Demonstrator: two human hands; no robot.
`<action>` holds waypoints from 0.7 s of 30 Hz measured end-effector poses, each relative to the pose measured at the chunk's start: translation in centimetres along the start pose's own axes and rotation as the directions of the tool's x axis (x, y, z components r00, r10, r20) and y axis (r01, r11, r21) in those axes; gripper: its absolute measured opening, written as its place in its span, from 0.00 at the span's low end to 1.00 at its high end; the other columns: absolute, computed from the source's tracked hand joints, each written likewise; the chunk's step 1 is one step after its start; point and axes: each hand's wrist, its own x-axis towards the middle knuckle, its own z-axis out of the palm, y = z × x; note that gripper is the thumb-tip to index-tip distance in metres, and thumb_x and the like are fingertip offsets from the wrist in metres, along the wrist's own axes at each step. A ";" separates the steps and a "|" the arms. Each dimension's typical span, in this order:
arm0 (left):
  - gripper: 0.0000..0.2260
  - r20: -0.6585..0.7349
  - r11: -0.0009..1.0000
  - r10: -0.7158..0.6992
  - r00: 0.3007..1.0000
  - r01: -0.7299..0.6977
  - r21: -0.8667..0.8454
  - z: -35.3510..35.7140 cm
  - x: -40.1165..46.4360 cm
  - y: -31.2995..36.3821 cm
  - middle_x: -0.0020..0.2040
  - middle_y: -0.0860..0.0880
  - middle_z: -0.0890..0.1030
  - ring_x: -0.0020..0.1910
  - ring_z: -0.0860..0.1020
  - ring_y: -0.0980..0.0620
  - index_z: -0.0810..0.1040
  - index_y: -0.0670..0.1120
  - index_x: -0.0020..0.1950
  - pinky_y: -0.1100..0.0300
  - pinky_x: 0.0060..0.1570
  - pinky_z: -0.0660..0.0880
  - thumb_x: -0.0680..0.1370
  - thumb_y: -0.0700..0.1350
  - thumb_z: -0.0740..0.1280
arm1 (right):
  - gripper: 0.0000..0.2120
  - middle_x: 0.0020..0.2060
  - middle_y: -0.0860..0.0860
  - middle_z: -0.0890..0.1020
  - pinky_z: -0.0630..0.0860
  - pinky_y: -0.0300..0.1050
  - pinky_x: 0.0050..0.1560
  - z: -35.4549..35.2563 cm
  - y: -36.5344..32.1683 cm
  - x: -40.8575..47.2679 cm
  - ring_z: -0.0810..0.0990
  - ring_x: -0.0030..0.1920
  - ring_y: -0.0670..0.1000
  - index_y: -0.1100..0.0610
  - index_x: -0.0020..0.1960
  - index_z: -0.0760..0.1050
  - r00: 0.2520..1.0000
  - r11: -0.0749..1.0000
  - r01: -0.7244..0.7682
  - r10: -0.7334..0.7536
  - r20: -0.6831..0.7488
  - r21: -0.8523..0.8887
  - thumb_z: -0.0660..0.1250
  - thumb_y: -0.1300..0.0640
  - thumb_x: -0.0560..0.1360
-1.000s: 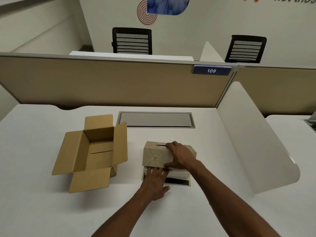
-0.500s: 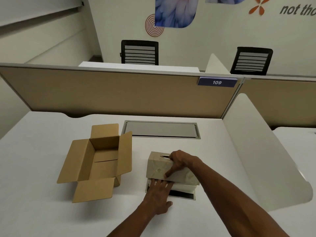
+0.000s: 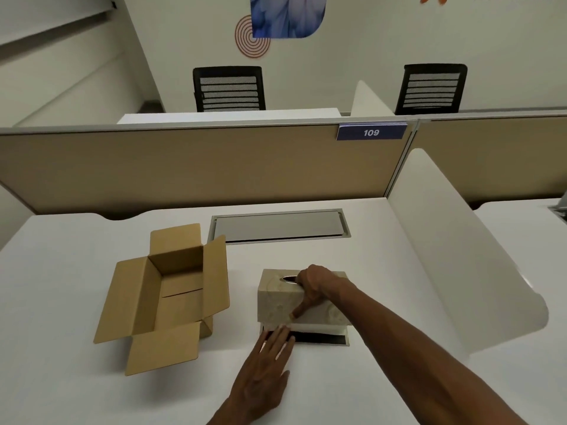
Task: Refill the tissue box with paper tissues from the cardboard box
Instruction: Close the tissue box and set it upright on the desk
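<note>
A beige marbled tissue box cover sits over a stack of white tissues on a flat base with a dark strip. My right hand grips the cover from above, fingers by the oval slot, thumb down its front face. My left hand lies flat on the desk, fingertips pressing the front left edge of the base. The brown cardboard box stands to the left with its flaps spread; what shows of its inside is bare cardboard.
On the white desk, a grey cable hatch lies behind the tissue box. A white curved divider rises on the right, a tan partition at the back. Two black chairs stand beyond.
The cover has come down lower over the white tissues, and my left hand has slid back toward me, leaving only its fingertips on the base. The camera has shifted slightly.
</note>
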 end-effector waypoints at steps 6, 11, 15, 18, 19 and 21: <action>0.28 0.088 0.968 -0.206 0.975 0.216 -0.132 1.4 -2.9 1.0 0.72 0.48 0.76 0.73 0.64 0.51 0.79 0.53 0.68 0.56 0.75 0.45 0.70 0.62 0.71 | 0.46 0.56 0.57 0.84 0.78 0.49 0.56 1.1 -0.9 -0.9 0.82 0.55 0.58 0.56 0.69 0.76 0.999 0.993 -0.017 0.012 -0.036 -0.120 0.73 0.26 0.63; 0.28 0.056 0.934 -0.276 0.959 0.282 -0.221 1.7 -3.8 2.4 0.69 0.49 0.79 0.72 0.70 0.48 0.81 0.53 0.65 0.61 0.75 0.44 0.68 0.63 0.73 | 0.46 0.57 0.58 0.85 0.80 0.50 0.59 3.1 -1.3 -2.0 0.83 0.55 0.59 0.46 0.78 0.67 0.988 0.988 0.014 -0.038 -0.152 -0.154 0.72 0.26 0.66; 0.27 -0.076 0.842 -0.440 0.895 0.382 -0.380 0.9 -3.6 2.8 0.80 0.54 0.64 0.79 0.61 0.53 0.70 0.57 0.75 0.63 0.78 0.44 0.77 0.63 0.64 | 0.35 0.52 0.59 0.85 0.79 0.49 0.52 4.2 -1.5 -2.9 0.84 0.50 0.60 0.54 0.66 0.78 0.978 0.993 -0.040 0.017 -0.207 -0.109 0.72 0.31 0.69; 0.25 -0.125 0.695 -0.607 0.785 0.448 -0.562 -0.9 -2.3 2.5 0.74 0.50 0.72 0.73 0.70 0.50 0.74 0.51 0.71 0.58 0.71 0.66 0.76 0.58 0.70 | 0.30 0.52 0.59 0.85 0.80 0.50 0.51 5.0 -1.9 -3.5 0.85 0.51 0.60 0.58 0.59 0.81 0.968 0.993 -0.058 0.031 -0.251 -0.101 0.71 0.34 0.70; 0.25 -0.145 0.665 -0.639 0.755 0.449 -0.597 -1.7 -1.8 2.2 0.72 0.49 0.75 0.70 0.73 0.49 0.74 0.49 0.70 0.58 0.68 0.70 0.76 0.56 0.72 | 0.30 0.52 0.58 0.85 0.81 0.50 0.52 5.3 -2.0 -3.7 0.85 0.50 0.60 0.58 0.58 0.81 0.962 0.994 -0.061 0.033 -0.271 -0.094 0.71 0.34 0.70; 0.24 -0.170 0.635 -0.657 0.734 0.418 -0.650 -2.9 -0.9 1.6 0.67 0.49 0.77 0.64 0.76 0.49 0.73 0.49 0.67 0.59 0.61 0.75 0.75 0.54 0.74 | 0.27 0.52 0.57 0.86 0.81 0.50 0.52 6.1 -2.3 -3.9 0.85 0.50 0.60 0.58 0.56 0.81 0.951 0.996 -0.066 0.044 -0.306 -0.062 0.71 0.36 0.70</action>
